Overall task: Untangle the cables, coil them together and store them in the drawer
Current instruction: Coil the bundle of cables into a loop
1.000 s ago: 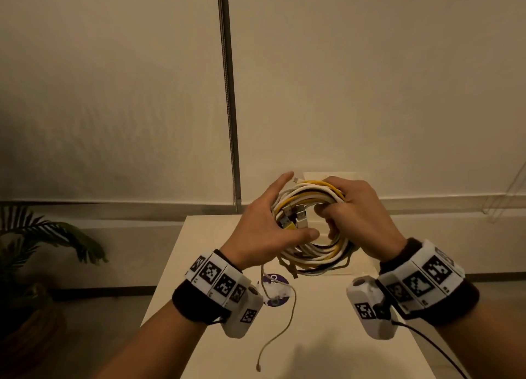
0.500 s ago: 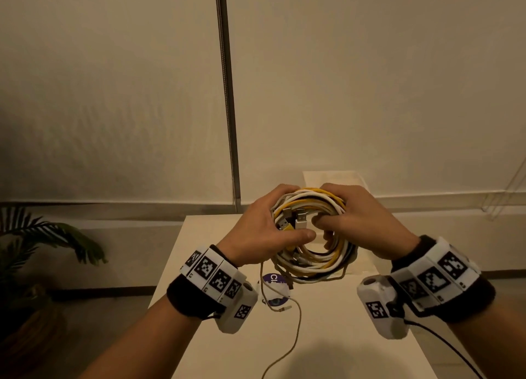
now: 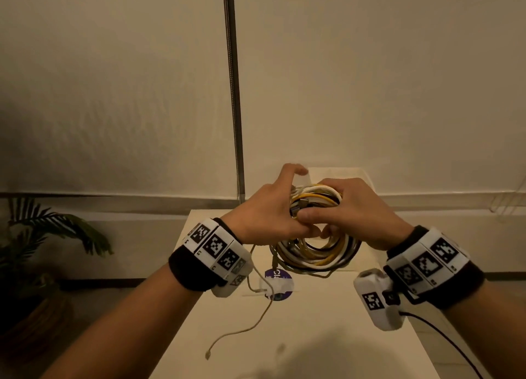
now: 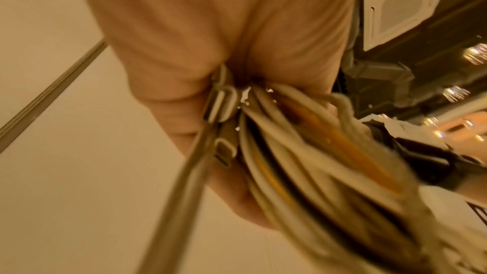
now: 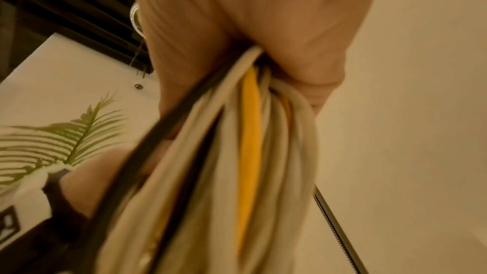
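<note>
A coil of white, yellow and black cables [image 3: 316,254] hangs in the air over the white table [image 3: 327,344]. My left hand [image 3: 270,217] grips the coil's upper left part, with the index finger lifted clear. My right hand [image 3: 357,213] grips the top right, its thumb pressed near the connectors [image 3: 299,205]. A thin beige loose end [image 3: 242,329] trails from the coil down onto the table. The left wrist view shows the cable bundle [image 4: 303,164] and two plugs [image 4: 222,105] leaving the closed palm. In the right wrist view the bundle [image 5: 250,132] runs out of the fist.
A round purple label [image 3: 280,283] with a small white piece lies on the table under the coil. A pale box [image 3: 341,173] stands at the table's far edge. A potted plant [image 3: 42,236] stands left of the table. The wall is close behind.
My left index finger has lifted off the coil, and my right thumb has slid left over the connectors. The loose beige end has swung to the left on the table.
</note>
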Demonstrator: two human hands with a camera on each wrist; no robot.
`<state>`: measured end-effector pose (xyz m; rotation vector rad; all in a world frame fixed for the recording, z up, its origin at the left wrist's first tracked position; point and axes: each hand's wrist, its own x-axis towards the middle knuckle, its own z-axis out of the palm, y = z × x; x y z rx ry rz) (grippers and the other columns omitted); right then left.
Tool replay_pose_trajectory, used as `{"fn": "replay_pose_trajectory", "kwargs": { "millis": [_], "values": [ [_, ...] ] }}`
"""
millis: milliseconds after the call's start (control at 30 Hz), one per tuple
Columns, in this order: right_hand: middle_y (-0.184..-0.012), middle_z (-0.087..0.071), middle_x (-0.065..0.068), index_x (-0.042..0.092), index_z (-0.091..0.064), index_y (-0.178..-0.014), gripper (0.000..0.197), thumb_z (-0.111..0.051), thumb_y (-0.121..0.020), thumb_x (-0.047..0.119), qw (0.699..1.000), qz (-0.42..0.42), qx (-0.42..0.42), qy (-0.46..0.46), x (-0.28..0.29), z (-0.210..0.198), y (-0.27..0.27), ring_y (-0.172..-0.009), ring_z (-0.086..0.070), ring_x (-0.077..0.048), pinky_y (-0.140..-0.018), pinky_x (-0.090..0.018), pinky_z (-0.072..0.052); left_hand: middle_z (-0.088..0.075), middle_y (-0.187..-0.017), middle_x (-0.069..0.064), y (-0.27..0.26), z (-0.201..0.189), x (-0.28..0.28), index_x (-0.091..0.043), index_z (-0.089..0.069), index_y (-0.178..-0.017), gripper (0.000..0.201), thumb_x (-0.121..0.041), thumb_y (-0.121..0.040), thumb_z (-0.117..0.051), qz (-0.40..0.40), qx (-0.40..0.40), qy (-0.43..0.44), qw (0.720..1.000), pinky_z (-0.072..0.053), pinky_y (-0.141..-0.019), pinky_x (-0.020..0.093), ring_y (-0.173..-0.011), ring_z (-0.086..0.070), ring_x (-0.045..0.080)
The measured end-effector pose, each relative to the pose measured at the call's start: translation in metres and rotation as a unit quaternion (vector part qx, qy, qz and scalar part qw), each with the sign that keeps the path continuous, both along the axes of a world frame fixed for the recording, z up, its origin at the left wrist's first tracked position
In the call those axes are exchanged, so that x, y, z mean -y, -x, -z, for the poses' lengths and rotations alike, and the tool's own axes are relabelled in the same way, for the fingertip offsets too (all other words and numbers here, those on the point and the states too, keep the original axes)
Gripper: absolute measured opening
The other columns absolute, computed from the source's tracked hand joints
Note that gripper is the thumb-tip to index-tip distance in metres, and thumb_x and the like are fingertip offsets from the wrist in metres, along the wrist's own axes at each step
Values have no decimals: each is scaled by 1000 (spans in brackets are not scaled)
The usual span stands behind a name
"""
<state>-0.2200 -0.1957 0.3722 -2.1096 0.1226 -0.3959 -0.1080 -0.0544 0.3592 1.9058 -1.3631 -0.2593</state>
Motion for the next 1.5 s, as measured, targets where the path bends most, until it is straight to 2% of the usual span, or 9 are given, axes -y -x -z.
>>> {"fn": "replay_pose_trajectory", "kwargs": {
  "millis": [133,233,333,433,533,833,1133,1300,1500],
  "values": [
    [-80,-72,-10,14,-73,-94,28,-82,-70,25,997,17,50,-58,0,0,2,-59,-67,-24,-50,-32,-56,-68,-104,7,0,13,-7,-34,-43,-132,82,-22,-65,-89,-28,-175,148,973,-59,-83,42,-91,-70,20],
    [-80,-72,-11,13,-73,-96,29,-82,-71,25,996,20,53,-73,1,2,2,-58,-64,-25,-49,-31,-52,-67,-115,16,6,34,-8,-24,-51,-127,72,-21,-65,-86,-11,-301,217,929,-56,-87,53,-98,-70,36],
    [-77,-72,-12,12,-73,-93,26,-83,-71,23,993,33,63,-91,1,3,1,-55,-62,-22,-47,-30,-51,-62,-120,27,10,47,-4,-9,-49,-132,79,-21,-64,-87,27,-412,257,874,-56,-84,49,-97,-67,44],
    [-76,-72,-14,10,-74,-91,22,-81,-73,19,980,59,98,-163,0,6,-2,-48,-56,-16,-44,-29,-48,-59,-126,28,18,52,3,-3,-48,-135,78,-23,-70,-85,36,-478,311,821,-57,-82,46,-96,-65,37],
    [-82,-71,-19,8,-72,-94,24,-79,-75,21,967,88,126,-203,-7,16,-5,-47,-54,-18,-45,-30,-50,-64,-117,24,24,50,12,-4,-53,-129,55,-18,-80,-74,-19,-472,351,808,-59,-66,35,-76,-67,24],
    [-85,-69,-22,9,-66,-106,39,-72,-75,31,966,44,134,-216,-8,25,3,-61,-62,-33,-60,-40,-60,-65,-74,4,17,28,4,-4,-58,-118,48,-13,-75,-79,-26,-337,334,880,-47,-43,28,-45,-53,18],
    [-107,-67,-27,7,-61,-120,52,-80,-72,3,981,-108,-10,-162,22,-6,10,-95,-68,-44,-83,-49,-58,-63,-66,1,-4,0,-9,-4,-61,-114,37,-12,-80,-73,-5,-297,223,928,-49,-46,28,-45,-53,17],
    [-122,-63,-20,13,-53,-132,80,-88,-61,24,951,-189,-80,-233,31,-14,15,-109,-63,-40,-90,-47,-53,-63,-66,4,-4,1,-11,-4,-60,-115,40,-9,-78,-74,-7,-299,222,928,-49,-45,29,-44,-52,19],
    [-99,-71,4,26,-56,-115,63,-86,-61,16,982,-85,-93,140,4,-29,1,-87,-69,-8,-80,-28,-58,-67,-79,6,2,-3,-7,-15,-60,-114,40,-7,-78,-76,36,-229,95,968,-52,-48,30,-57,-57,29]
  ]
}}
